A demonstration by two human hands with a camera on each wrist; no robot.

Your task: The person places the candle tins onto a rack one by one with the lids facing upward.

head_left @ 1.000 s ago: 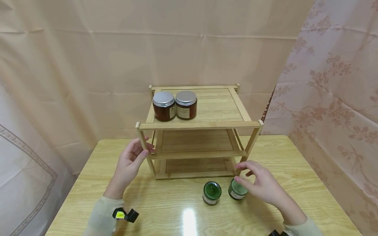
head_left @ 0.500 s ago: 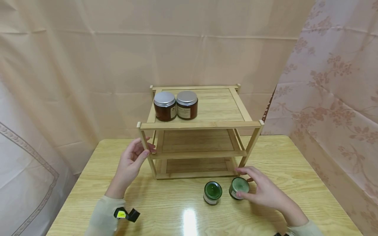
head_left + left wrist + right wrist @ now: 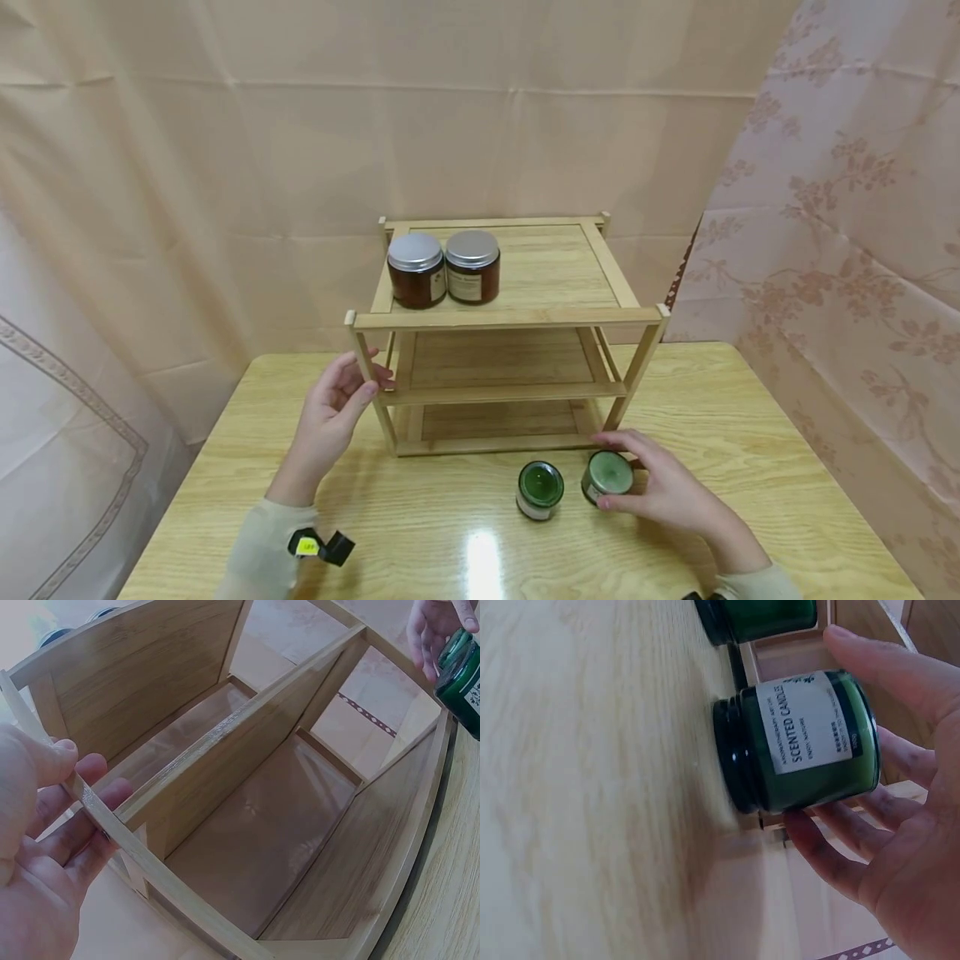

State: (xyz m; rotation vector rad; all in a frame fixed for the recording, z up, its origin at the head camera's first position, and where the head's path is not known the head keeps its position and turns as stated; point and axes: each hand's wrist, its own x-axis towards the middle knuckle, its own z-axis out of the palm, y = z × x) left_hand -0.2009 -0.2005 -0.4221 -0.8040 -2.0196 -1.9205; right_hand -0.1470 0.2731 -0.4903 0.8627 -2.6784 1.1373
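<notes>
Two hands in play, four jars on show, one three-shelf wooden rack (image 3: 555, 258); two brown jars (image 3: 416, 287) with silver lids sit side by side on the top shelf, and two green jars (image 3: 539, 492) are down at the table (image 3: 225, 467), just in front of the rack; the left hand (image 3: 330, 412) has the rack's front left post (image 3: 365, 354) pinched between thumb and fingers; the right hand (image 3: 667, 479) spreads round the right green jar (image 3: 609, 473), thumb to the near side, fingers curving past the far side, though whether they press the glass I cannot tell; that jar's long axis is vertical, dark collar (image 3: 739, 761) towards the table, label (image 3: 810, 720) on its near side; a slim gap parts it from the other green jar; a narrow strip of tabletop separates both from the bottom rail (image 3: 495, 447), and the right edge lies well beyond the right hand.
</notes>
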